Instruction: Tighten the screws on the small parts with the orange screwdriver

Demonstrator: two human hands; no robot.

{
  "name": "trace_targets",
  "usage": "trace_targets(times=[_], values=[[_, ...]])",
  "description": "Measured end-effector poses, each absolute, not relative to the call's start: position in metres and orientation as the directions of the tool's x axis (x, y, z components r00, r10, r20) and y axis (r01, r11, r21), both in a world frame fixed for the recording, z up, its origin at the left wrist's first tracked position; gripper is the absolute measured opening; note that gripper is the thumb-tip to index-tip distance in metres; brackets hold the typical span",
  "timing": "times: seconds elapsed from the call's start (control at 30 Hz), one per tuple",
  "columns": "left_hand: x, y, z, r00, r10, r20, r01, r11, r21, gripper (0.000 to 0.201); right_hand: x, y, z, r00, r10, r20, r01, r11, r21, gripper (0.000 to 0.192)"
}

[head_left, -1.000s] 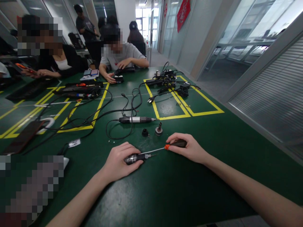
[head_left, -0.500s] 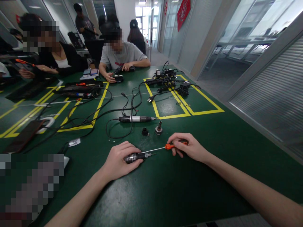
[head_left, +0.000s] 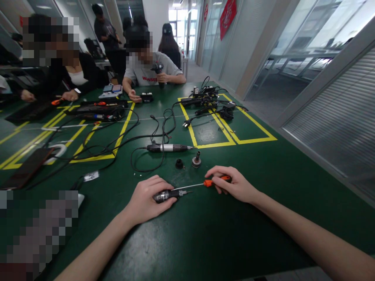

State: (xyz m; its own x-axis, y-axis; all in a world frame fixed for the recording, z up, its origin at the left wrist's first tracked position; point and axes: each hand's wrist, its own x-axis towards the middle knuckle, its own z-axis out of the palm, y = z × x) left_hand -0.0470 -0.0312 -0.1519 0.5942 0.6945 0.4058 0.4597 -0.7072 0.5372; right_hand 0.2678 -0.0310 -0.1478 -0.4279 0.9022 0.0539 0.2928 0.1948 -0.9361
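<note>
There is just one camera, and it sits on the person's head; it looks forward and down over the green table (head_left: 263, 218); both of the person's arms come in from the bottom edge, so the left hand (head_left: 146, 201) and the right hand (head_left: 234, 185) are very near, low in the middle; farther up, the view runs along the table to other people (head_left: 146, 70) sitting at the far end; a glass wall (head_left: 307, 50) fills the right side; there is no second view to share with.
</note>
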Motion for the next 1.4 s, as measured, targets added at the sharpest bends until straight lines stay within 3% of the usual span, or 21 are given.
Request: trace_targets(times=[0.27,0.57,0.8,1.03,1.2,1.3,1.4], values=[[-0.0472,-0.0312,-0.1517,0.588,0.71,0.387,0.471,-0.689,0.551,0.009,0.2665,-0.0315,-0.1473,-0.379,0.919,0.108,0.291,0.23,-0.929,0.037],[-0.0487,-0.0309,-0.1526,0.586,0.705,0.4,0.465,-0.697,0.546,0.009,0.2715,-0.0294,-0.1478,-0.474,0.876,0.092,0.346,0.282,-0.895,0.042],[-0.047,-0.0302,-0.1524,0.582,0.704,0.406,0.464,-0.698,0.546,0.01,0.2694,-0.0291,-0.1501,-0.357,0.907,0.223,0.263,0.327,-0.908,0.034],[-0.046,-0.0307,-0.1524,0.577,0.707,0.409,0.466,-0.696,0.546,0.01,0.2688,-0.0304,-0.1483,-0.388,0.92,0.055,0.315,0.189,-0.93,0.048],[-0.0472,-0.0305,-0.1518,0.578,0.711,0.401,0.47,-0.691,0.549,0.01,0.2668,-0.0318,-0.144,-0.366,0.916,0.167,0.298,0.285,-0.911,0.03],[-0.0482,-0.0301,-0.1516,0.579,0.71,0.4,0.465,-0.691,0.553,0.011,0.2675,-0.0317,-0.1437,-0.374,0.895,0.242,0.3,0.363,-0.882,0.031],[-0.0486,-0.0299,-0.1512,0.578,0.713,0.397,0.467,-0.688,0.556,0.011,0.269,-0.0307,-0.1449,-0.404,0.899,0.167,0.319,0.31,-0.896,0.041]])
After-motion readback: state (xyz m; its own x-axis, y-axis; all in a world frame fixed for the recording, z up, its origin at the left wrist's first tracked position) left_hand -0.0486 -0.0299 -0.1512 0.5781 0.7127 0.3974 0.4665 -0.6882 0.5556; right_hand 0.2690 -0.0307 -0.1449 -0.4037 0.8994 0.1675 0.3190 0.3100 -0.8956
